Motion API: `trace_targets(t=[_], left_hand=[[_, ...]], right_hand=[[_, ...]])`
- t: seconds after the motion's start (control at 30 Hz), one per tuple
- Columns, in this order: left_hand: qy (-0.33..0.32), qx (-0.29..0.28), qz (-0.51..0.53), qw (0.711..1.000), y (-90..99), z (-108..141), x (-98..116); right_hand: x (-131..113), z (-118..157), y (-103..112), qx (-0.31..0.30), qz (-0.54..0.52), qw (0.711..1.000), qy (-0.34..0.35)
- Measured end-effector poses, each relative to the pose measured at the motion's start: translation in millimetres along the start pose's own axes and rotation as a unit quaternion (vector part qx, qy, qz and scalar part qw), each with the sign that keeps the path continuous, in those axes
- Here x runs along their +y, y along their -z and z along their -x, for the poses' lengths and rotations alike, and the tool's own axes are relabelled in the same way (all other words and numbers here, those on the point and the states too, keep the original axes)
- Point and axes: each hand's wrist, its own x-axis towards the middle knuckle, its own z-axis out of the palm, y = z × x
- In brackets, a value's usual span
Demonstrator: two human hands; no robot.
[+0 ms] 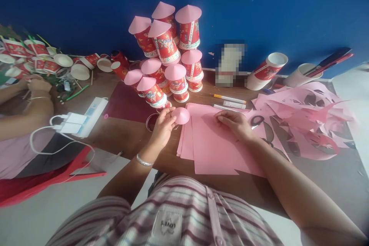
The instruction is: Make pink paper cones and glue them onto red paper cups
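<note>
Pink cone (182, 115) | hands (163, 126): left pinches it | white cup (295, 79): tool (331, 60) inside

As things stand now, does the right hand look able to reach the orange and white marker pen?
Probably yes. The right hand is close to the orange and white marker pen. Only low things, such as a slim white tube, lie between them, so the hand could likely pass over.
</note>
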Motion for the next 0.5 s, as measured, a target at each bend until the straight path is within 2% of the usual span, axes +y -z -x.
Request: trace_targets(t=[0.17, 0.5], left_hand=[[-0.002, 0.026, 0.016, 1.0, 5.4, 8.2, -5.0], [-0.007, 0.024, -0.041, 0.999, 10.8, 11.8, -7.1]], right_hand=[[-0.7, 1.0, 0.1, 0.001, -0.001, 1.0, -0.006], [1.9, 0.8, 1.8, -0.003, -0.006, 1.0, -0.004]])
